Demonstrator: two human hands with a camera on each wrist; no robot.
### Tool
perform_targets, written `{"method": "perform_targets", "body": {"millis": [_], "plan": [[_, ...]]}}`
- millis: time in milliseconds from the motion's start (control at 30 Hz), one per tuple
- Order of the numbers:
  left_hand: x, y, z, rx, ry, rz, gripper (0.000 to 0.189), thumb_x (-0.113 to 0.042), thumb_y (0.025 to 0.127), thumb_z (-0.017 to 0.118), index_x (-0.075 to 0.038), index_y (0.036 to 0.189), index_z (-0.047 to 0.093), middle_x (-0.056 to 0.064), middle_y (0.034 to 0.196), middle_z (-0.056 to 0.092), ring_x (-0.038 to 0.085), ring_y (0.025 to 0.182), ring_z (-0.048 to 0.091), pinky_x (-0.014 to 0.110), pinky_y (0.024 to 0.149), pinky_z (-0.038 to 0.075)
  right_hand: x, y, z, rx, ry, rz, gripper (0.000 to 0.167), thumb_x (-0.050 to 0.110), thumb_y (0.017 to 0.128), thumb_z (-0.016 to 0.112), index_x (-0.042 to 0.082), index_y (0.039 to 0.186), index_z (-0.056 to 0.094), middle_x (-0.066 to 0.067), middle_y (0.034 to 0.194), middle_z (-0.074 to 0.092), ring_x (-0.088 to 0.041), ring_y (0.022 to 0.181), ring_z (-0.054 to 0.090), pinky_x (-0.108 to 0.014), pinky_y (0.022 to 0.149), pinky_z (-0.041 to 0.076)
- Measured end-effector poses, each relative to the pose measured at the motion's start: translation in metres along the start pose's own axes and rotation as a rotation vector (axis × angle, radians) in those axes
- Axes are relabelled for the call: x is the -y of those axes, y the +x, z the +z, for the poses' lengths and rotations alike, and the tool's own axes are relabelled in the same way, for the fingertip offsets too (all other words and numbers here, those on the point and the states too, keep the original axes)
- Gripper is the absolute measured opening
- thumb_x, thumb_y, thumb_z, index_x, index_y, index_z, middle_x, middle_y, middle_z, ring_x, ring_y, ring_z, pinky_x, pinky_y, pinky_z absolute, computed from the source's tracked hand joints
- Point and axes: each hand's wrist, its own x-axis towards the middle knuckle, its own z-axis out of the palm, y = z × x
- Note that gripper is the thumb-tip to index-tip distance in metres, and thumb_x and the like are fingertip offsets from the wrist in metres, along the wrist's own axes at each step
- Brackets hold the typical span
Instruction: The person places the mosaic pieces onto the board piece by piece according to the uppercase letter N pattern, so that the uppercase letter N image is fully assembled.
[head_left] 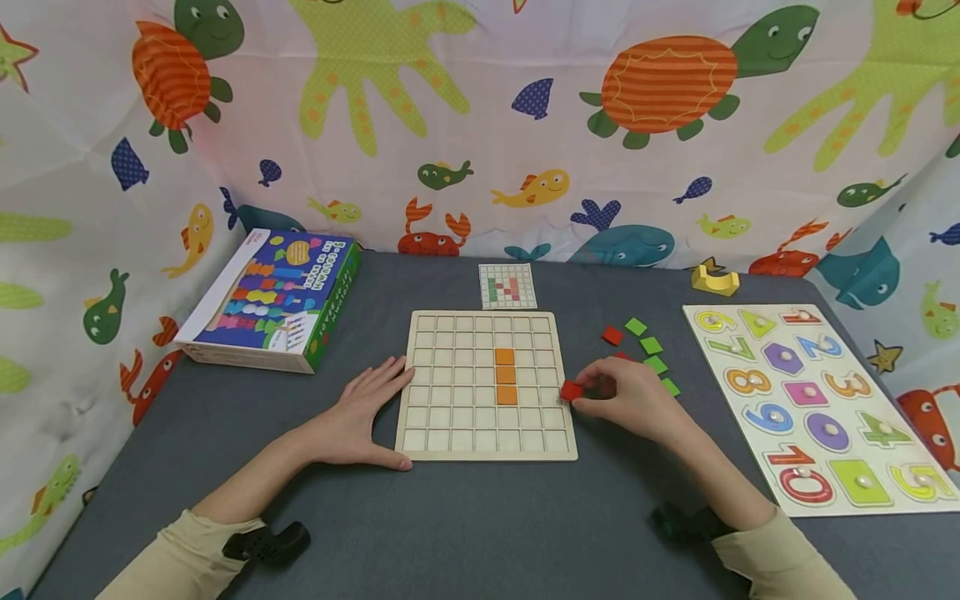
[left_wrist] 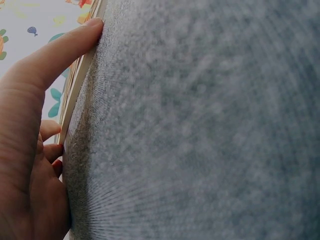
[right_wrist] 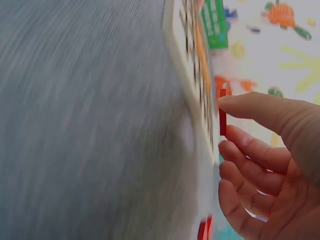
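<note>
At the right edge of the board (head_left: 487, 457), I see the right hand (head_left: 633, 402) pinching a red tile (head_left: 572, 391). The left hand (head_left: 363, 414) has its fingers spread against the board's left edge, which should stop it sliding. I'd lower the tile flat and square to the grid, without nudging the orange tiles (head_left: 507, 375). The table (head_left: 480, 533) in front of the board gives elbow room; green tiles (head_left: 651, 346) to its right would knock easily.

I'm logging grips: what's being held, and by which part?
The right hand pinches a flat square red tile by its edges; the left hand holds nothing, only touching the pale wooden grid board.
</note>
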Motion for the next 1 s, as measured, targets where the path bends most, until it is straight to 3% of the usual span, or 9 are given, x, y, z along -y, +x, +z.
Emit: {"method": "perform_targets", "body": {"millis": [400,1000], "plan": [[0.0,0.001,0.0,-0.005,0.007,0.0,0.122,-0.072,0.068,0.073,-0.014,0.158,0.014,0.005,0.164,0.004,0.025,0.149,-0.002,0.056,0.115,0.002,0.048,0.015,0.033,0.105,0.043,-0.165,0.022,0.024,0.078,0.084,0.015,0.095,0.072,0.007,0.084,0.063,-0.012,0.073,0.055,-0.025,0.061,0.046],[0.0,0.0,0.0,-0.013,0.0,0.007,0.121,-0.07,0.068,0.074,-0.013,0.158,0.016,0.006,0.163,0.005,0.026,0.149,-0.001,0.056,0.115,0.002,0.052,0.016,0.045,0.089,0.059,-0.229,0.026,0.024,0.079,0.083,0.015,0.1,0.071,0.007,0.085,0.063,-0.012,0.073,0.054,-0.024,0.064,0.046]]}}
